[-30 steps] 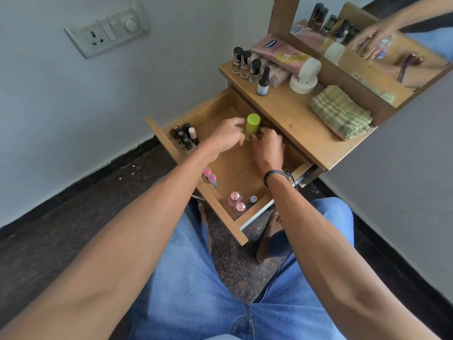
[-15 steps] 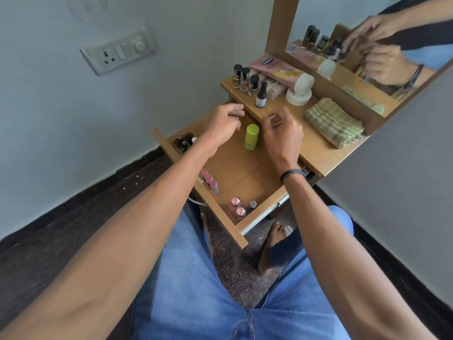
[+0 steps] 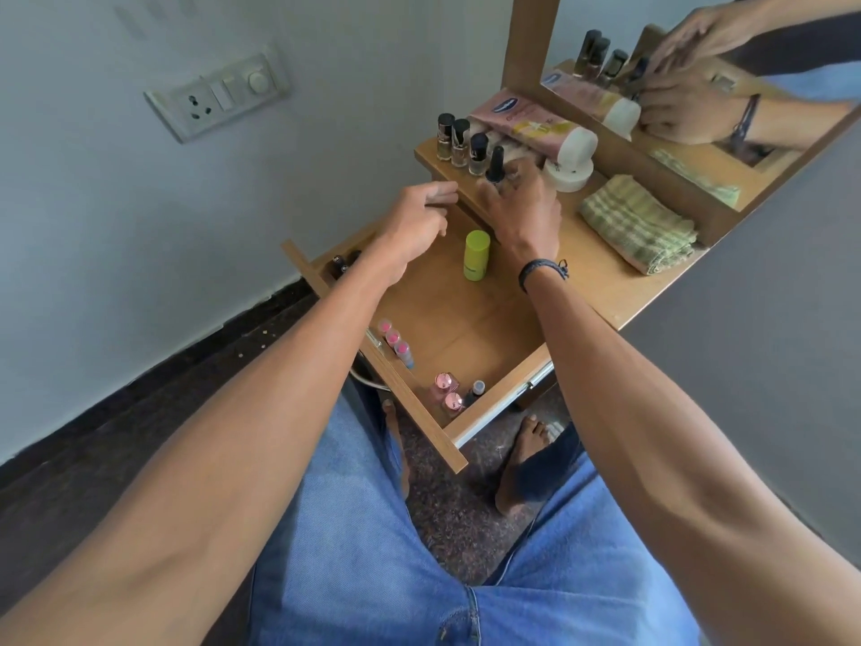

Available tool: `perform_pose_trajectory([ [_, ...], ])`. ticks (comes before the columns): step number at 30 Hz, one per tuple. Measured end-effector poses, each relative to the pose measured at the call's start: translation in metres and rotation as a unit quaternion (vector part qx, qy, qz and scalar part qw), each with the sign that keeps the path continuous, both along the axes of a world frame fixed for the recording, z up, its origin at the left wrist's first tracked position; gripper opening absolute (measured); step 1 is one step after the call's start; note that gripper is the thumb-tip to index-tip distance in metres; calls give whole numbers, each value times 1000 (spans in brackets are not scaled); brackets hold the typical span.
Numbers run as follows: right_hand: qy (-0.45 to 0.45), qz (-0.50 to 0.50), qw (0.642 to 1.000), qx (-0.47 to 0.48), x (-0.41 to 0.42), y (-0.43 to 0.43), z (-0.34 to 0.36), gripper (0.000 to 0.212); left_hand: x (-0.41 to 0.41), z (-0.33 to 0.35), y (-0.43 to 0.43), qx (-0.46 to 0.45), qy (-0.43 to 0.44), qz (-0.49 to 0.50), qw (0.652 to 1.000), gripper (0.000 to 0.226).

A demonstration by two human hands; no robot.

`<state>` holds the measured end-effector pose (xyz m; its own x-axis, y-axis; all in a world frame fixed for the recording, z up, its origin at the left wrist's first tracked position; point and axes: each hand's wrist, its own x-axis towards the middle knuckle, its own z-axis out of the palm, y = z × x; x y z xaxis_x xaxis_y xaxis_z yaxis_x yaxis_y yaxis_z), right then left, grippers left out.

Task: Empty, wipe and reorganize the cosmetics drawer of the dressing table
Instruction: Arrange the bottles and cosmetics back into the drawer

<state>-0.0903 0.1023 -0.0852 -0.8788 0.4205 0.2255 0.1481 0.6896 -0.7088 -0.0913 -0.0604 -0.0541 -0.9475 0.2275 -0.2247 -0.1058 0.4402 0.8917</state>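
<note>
Raised from the drawer, the right hand is spread around a polish bottle, grasp unclear, the left hand loosely curled and empty; neighbouring bottles could be toppled by a brushing finger.

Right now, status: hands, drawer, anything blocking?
Left hand empty, fingers loosely curled above drawer. Right hand at dark-capped bottle on tabletop, grip unclear. Green bottle upright in drawer. Three other bottles close beside.
</note>
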Motion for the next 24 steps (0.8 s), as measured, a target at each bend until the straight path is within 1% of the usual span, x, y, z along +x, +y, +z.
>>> perform_pose_trajectory([
  [5, 40, 21, 999, -1, 14, -3, 6, 32, 7, -10, -9, 18, -6, 11, 1000, 69],
  [8, 72, 38, 997, -14, 34, -13, 4, 28, 11, -9, -22, 59, -5, 2, 998, 66],
  [12, 61, 114, 991, 28, 56, -33, -2, 29, 16, -1, -40, 137, -12, -28, 990, 53],
  [15, 45, 136, 989, 33, 64, -45, -8, 31, 20, -2, -45, 162, -22, -35, 986, 45],
  [19, 20, 138, 990, 35, 69, -55, -20, 31, 20, -16, -46, 124, -29, -14, 992, 31],
  [22, 15, 133, 991, 24, 71, -57, -27, 29, 15, -29, -39, 49, -3, 9, 999, 21],
  [24, 8, 129, 992, 10, 72, -57, -32, 29, 11, -38, -33, 16, 15, 7, 1000, 17],
])
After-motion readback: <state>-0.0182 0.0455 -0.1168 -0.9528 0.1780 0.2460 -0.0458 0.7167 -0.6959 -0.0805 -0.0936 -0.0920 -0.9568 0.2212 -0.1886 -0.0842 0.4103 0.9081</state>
